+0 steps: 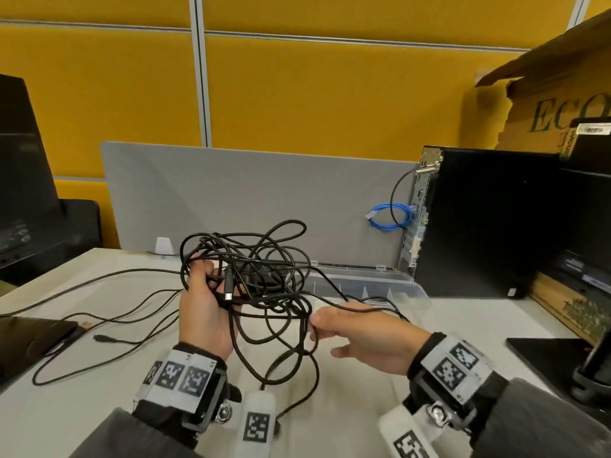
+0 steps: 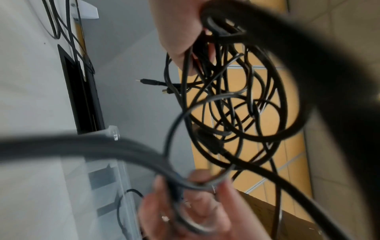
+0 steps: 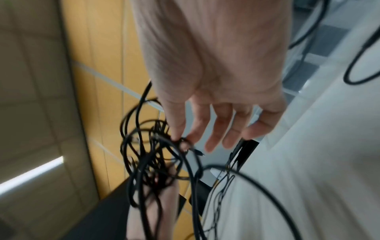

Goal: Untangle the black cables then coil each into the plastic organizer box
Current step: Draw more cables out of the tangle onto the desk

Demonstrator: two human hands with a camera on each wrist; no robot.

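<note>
A tangle of black cables (image 1: 261,276) hangs above the white table, gripped in my left hand (image 1: 211,279) with fingers curled round several strands and a plug end. Close up, the tangle (image 2: 236,100) dangles below the left hand (image 2: 180,40). My right hand (image 1: 314,322) sits just right of the tangle; in the right wrist view its thumb and forefinger pinch one cable loop (image 3: 182,141) while the other fingers (image 3: 218,129) stay straight. The clear plastic organizer box (image 1: 380,280) lies open behind the hands, with one strand running across it.
More black cable (image 1: 99,312) trails over the table's left side beside a dark flat object (image 1: 33,342). A black computer tower (image 1: 479,223) and a blue network cable (image 1: 386,216) stand at the right, before a grey divider (image 1: 248,200). A monitor base (image 1: 545,358) is near right.
</note>
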